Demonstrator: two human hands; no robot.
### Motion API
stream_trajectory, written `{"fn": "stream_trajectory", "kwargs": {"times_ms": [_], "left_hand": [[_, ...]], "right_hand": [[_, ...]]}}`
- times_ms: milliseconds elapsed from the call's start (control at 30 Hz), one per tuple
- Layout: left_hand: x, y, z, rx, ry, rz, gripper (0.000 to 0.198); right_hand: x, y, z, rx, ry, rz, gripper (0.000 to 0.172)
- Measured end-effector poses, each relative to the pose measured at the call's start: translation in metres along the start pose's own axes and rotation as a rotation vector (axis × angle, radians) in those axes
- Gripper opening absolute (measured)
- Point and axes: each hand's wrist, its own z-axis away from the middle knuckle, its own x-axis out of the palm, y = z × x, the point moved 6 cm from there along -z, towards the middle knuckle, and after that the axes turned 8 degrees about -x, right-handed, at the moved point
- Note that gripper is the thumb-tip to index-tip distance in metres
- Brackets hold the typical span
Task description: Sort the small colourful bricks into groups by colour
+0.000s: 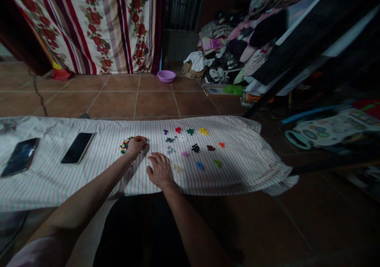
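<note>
My left hand [137,145] is closed in a pinch at the right edge of a mixed pile of small coloured pieces [123,145], partly covering it. Something pale shows at its fingertips, too small to name. Lying palm down on the striped cloth, my right hand [161,168] has its fingers apart and holds nothing. To its right, similar small pieces lie grouped by colour: red [178,130], dark green [190,132], yellow [203,131], black [195,147], brown [210,148], orange [221,144], pink [185,154], blue [200,165], lime green [217,163] and beige [178,168].
Two phones, one black [77,148] and one at the far left [20,157], lie on the striped cloth [237,172]. Beyond it, a purple basin [166,76] stands on the tiled floor. Piled clothes [234,41] fill the back right, near a floral curtain [101,25].
</note>
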Motion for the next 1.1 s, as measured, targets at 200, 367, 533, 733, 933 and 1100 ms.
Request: {"fn": "stream_trajectory", "kwargs": {"times_ms": [200, 367, 533, 733, 933, 1100], "left_hand": [[0.024, 0.010, -0.001, -0.003, -0.050, -0.079, 0.015], [0.057, 0.014, -0.006, 0.025, -0.049, -0.186, 0.004], [0.081, 0.015, -0.007, 0.063, -0.038, -0.307, 0.007], [0.097, 0.017, -0.006, 0.113, -0.052, -0.389, 0.013], [0.099, 0.017, -0.002, 0.186, -0.086, -0.469, 0.022], [0.103, 0.021, 0.002, 0.265, -0.117, -0.605, 0.028]], "right_hand": [[0.000, 0.000, -0.001, 0.001, 0.004, 0.001, 0.037], [0.000, 0.000, -0.001, 0.010, -0.010, 0.028, 0.039], [0.003, 0.001, 0.000, 0.019, -0.022, 0.056, 0.037], [0.005, 0.002, -0.001, 0.031, -0.066, 0.097, 0.032], [0.004, 0.001, -0.001, 0.027, -0.069, 0.113, 0.031], [0.004, 0.001, -0.001, 0.029, -0.067, 0.115, 0.033]]}}
